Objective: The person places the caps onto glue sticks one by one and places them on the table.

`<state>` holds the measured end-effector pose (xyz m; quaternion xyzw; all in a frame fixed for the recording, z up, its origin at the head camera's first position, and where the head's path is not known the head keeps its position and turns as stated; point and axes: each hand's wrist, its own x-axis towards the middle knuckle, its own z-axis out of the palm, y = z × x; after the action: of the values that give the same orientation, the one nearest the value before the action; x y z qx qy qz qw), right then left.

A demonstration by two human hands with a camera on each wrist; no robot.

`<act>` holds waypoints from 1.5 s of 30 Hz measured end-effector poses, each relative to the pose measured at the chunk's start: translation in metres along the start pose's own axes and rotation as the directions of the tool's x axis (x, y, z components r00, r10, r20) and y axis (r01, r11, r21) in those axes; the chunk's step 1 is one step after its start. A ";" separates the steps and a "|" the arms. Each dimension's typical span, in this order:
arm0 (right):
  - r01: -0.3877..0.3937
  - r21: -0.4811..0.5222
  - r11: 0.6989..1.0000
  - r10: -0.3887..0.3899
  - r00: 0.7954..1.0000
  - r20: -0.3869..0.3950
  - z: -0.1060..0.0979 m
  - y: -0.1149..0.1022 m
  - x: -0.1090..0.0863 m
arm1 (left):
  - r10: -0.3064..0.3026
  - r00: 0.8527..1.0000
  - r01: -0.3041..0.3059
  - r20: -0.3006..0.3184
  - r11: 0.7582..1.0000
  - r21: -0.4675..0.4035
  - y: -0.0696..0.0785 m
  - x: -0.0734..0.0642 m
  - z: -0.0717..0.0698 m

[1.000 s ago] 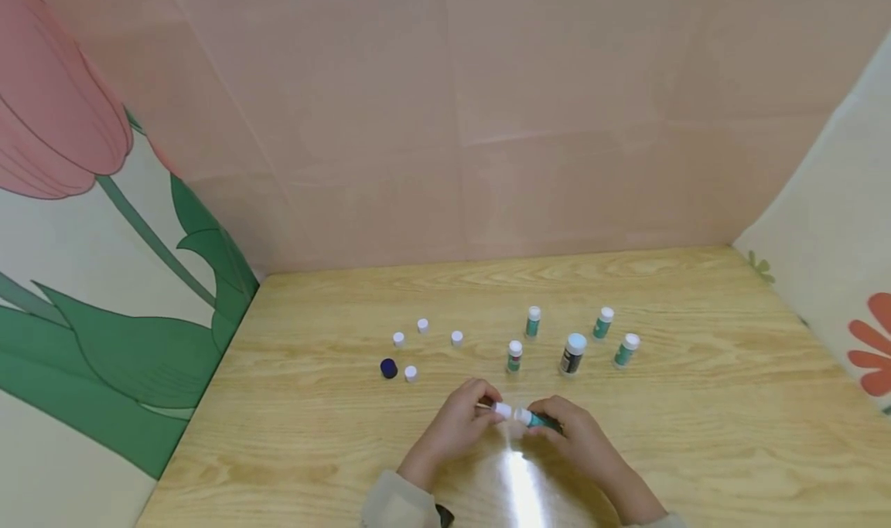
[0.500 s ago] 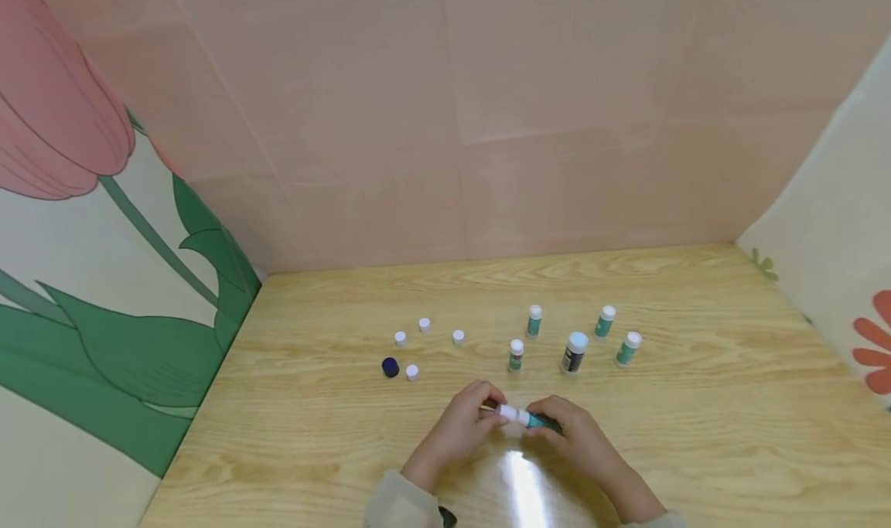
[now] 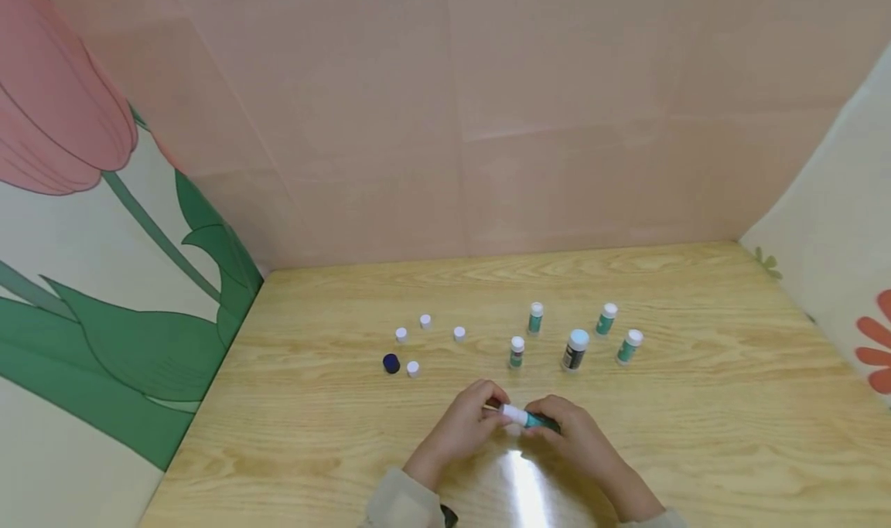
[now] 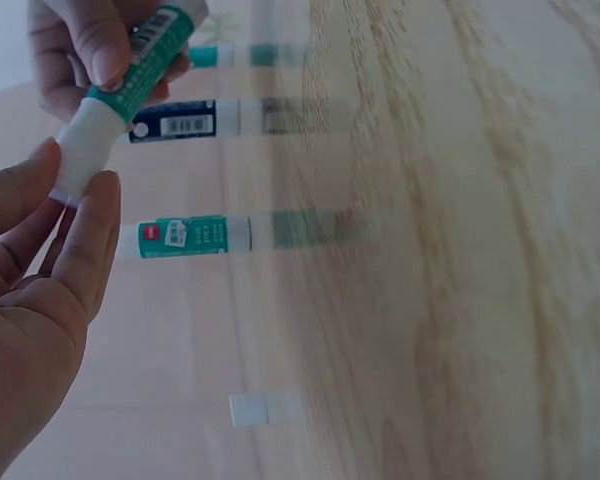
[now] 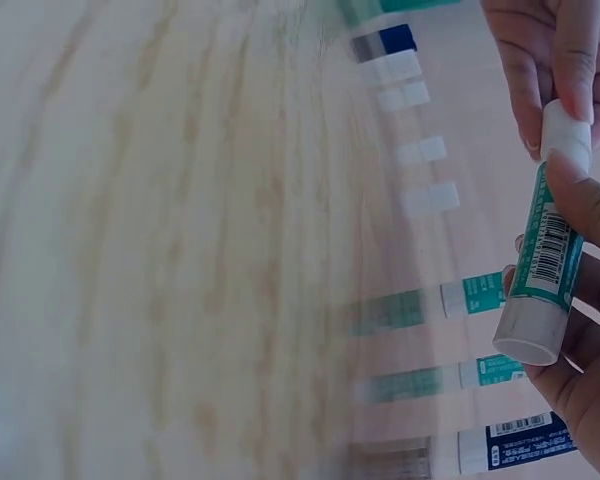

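Note:
Low over the table, my left hand (image 3: 465, 424) pinches a white cap (image 3: 513, 414) between thumb and fingers. My right hand (image 3: 574, 431) grips the green-labelled barrel of a glue stick (image 3: 537, 421), which lies aslant in the air. Cap and barrel meet end to end in one line; in the left wrist view the cap (image 4: 86, 148) sits over the barrel's top. The right wrist view shows the glue stick's label with a barcode (image 5: 552, 245) and its white base (image 5: 532, 331) pointing away from the left hand.
Beyond the hands stand several green glue sticks (image 3: 517, 352) and a bigger dark-labelled one (image 3: 575, 350), all upright with white ends up. To the left lie several loose white caps (image 3: 414, 369) and a dark blue cap (image 3: 391, 363). A pink backdrop (image 3: 459, 165) rises behind the table.
One second ago a gap showed between the white cap and the glue stick. The left hand has moved slightly right, and the cap now meets the barrel. The standing glue sticks have stayed put.

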<state>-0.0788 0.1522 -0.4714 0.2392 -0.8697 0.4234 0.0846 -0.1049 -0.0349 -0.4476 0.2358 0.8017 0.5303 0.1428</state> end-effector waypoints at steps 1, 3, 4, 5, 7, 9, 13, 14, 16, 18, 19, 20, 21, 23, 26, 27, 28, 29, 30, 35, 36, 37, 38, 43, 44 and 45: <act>-0.002 0.000 1.000 0.002 1.000 0.002 0.000 0.000 0.000 | -0.001 1.000 0.001 0.001 1.000 0.002 0.000 0.000 0.000; -0.008 -0.003 1.000 0.008 1.000 0.004 0.000 0.000 0.001 | -0.005 1.000 0.005 0.003 1.000 -0.002 0.001 0.000 0.000; -0.014 -0.004 1.000 0.014 1.000 0.006 0.000 0.000 0.001 | -0.007 1.000 0.007 0.004 1.000 -0.006 0.002 0.000 0.000; -0.018 -0.006 1.000 0.018 1.000 0.008 0.000 -0.001 0.001 | -0.010 1.000 0.010 0.004 1.000 -0.011 0.002 -0.001 0.000; -0.034 -0.005 0.999 0.034 0.999 0.016 0.000 -0.002 0.002 | -0.012 1.000 0.012 0.003 1.000 -0.016 0.003 -0.001 0.000; -0.049 -0.005 0.999 0.050 0.999 0.023 0.000 -0.003 0.002 | -0.011 1.000 0.012 0.004 1.000 -0.015 0.003 -0.002 0.001; -0.069 -0.008 0.998 0.069 0.997 0.036 0.001 -0.004 0.001 | -0.006 1.000 0.006 0.006 1.000 0.001 0.002 -0.002 0.002; -0.071 -0.011 0.997 0.071 0.997 0.036 0.001 -0.005 0.000 | -0.005 1.000 0.005 0.006 1.000 0.002 0.002 -0.003 0.002; -0.070 -0.019 0.997 0.071 0.997 0.034 0.002 -0.005 0.000 | -0.003 1.000 0.003 0.005 1.000 0.004 0.002 -0.003 0.002; -0.064 -0.029 0.998 0.065 0.998 0.027 0.002 -0.005 0.000 | -0.005 1.000 0.005 0.004 1.000 -0.001 0.001 -0.003 0.003; -0.059 -0.034 0.998 0.060 0.998 0.020 0.003 -0.005 0.000 | -0.003 1.000 0.003 0.002 1.000 -0.003 0.001 -0.003 0.003; -0.053 -0.039 0.998 0.054 0.998 0.014 0.003 -0.005 0.000 | -0.002 1.000 0.002 -0.001 1.000 -0.005 0.000 -0.002 0.004; -0.047 -0.044 0.998 0.047 0.999 0.009 0.003 -0.005 0.000 | -0.003 1.000 0.003 -0.002 1.000 -0.009 0.000 -0.002 0.004; -0.035 -0.053 0.998 0.035 0.999 -0.003 0.004 -0.005 0.000 | -0.002 1.000 0.002 -0.005 1.000 -0.012 -0.002 -0.002 0.005; -0.022 -0.063 0.998 0.021 1.000 -0.013 0.005 -0.004 0.000 | -0.004 1.000 0.004 -0.005 1.000 -0.013 -0.003 -0.002 0.005; -0.018 -0.065 0.998 0.017 1.000 -0.017 0.005 -0.004 0.000 | -0.006 1.000 0.006 -0.003 1.000 -0.015 -0.003 -0.001 0.005; -0.016 -0.068 0.998 0.015 1.000 -0.020 0.005 -0.004 0.001 | -0.007 1.000 0.007 -0.002 1.000 -0.014 -0.003 -0.001 0.005; -0.014 -0.071 0.997 0.013 1.000 -0.023 0.005 -0.004 0.001 | -0.009 1.000 0.009 -0.001 1.000 -0.017 -0.003 -0.001 0.005; -0.013 -0.073 0.997 0.011 1.000 -0.026 0.006 -0.004 0.001 | -0.009 1.000 0.009 0.000 1.000 -0.018 -0.003 -0.001 0.005; -0.006 -0.089 0.996 0.003 0.999 -0.037 0.006 -0.005 0.001 | -0.006 1.000 0.006 -0.002 1.000 -0.020 -0.003 -0.001 0.006; -0.004 -0.092 0.996 0.001 0.999 -0.037 0.006 -0.005 0.001 | -0.005 1.000 0.005 -0.001 1.000 -0.020 -0.002 -0.001 0.005; -0.004 -0.094 0.996 0.000 0.999 -0.038 0.006 -0.006 0.002 | -0.006 1.000 0.006 -0.001 1.000 -0.019 -0.002 -0.001 0.005; -0.005 -0.097 0.995 0.001 0.999 -0.038 0.006 -0.006 0.002 | -0.008 1.000 0.007 -0.001 1.000 -0.019 -0.002 -0.002 0.005; -0.008 -0.105 0.994 0.004 0.999 -0.033 0.006 -0.009 0.004 | -0.024 1.000 0.024 -0.014 1.000 -0.009 0.001 -0.002 0.004; -0.005 -0.109 0.994 0.002 0.999 -0.033 0.006 -0.009 0.004 | -0.028 0.999 0.028 -0.018 1.000 -0.006 0.001 -0.002 0.003; -0.002 -0.113 0.994 -0.002 0.999 -0.035 0.006 -0.010 0.004 | -0.033 0.999 0.033 -0.021 0.999 -0.005 0.001 -0.003 0.003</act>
<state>-0.0775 0.1404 -0.4669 0.2268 -0.8905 0.3778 0.1131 -0.1010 -0.0334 -0.4475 0.2165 0.8058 0.5321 0.1436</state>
